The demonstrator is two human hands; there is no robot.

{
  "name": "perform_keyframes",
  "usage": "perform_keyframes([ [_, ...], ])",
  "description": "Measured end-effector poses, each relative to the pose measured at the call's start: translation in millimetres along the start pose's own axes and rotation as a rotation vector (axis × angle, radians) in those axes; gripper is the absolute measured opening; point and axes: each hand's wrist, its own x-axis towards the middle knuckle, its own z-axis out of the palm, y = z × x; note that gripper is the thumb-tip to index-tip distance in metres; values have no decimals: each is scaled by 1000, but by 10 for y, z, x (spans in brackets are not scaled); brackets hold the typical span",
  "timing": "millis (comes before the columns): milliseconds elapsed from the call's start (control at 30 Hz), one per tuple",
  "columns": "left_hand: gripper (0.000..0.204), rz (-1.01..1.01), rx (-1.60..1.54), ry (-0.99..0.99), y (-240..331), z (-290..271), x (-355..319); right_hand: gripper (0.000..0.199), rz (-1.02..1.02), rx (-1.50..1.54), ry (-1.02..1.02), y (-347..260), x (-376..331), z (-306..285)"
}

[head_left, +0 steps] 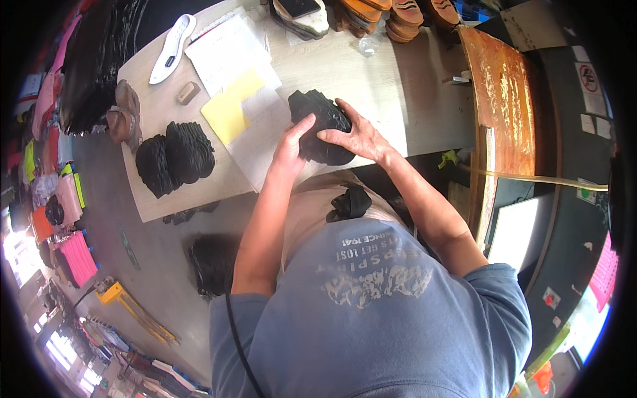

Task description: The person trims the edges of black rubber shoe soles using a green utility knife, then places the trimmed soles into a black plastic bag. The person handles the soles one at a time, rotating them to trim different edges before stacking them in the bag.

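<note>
A fanned stack of flat black cut pieces (pixel 317 113) lies on the pale wooden table (pixel 411 93), partly on white paper. My left hand (pixel 292 144) rests on the stack's near left side, fingers spread on top. From the right, my right hand (pixel 355 134) lies flat across it, fingers pointing left. Both hands press on the pieces; neither lifts one. Another black piece (pixel 350 202) sits on my lap by the table edge.
Two more black stacks (pixel 176 156) sit at the table's left end, beside a brown leather piece (pixel 126 113). Yellow sheet (pixel 229 109), white papers, white insole (pixel 171 48) lie further back. Shoe soles (pixel 391 16) line the far edge. An orange-brown board (pixel 504 99) stands at the right.
</note>
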Motion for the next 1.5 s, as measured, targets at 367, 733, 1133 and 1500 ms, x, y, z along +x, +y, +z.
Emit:
perform_keyframes([
  [367,49,80,403,371,-429,-40,439,96,121,14,42,628,366,136],
  [733,43,465,788,192,-444,-270,477,84,-206,-218,329,773,316,386],
  [1133,58,429,600,44,-403,-311,174,79,2,-4,271,275,-20,438],
  [1500,50,-45,6,-144,-88,-322,-544,64,37,166,115,-149,-416,440],
])
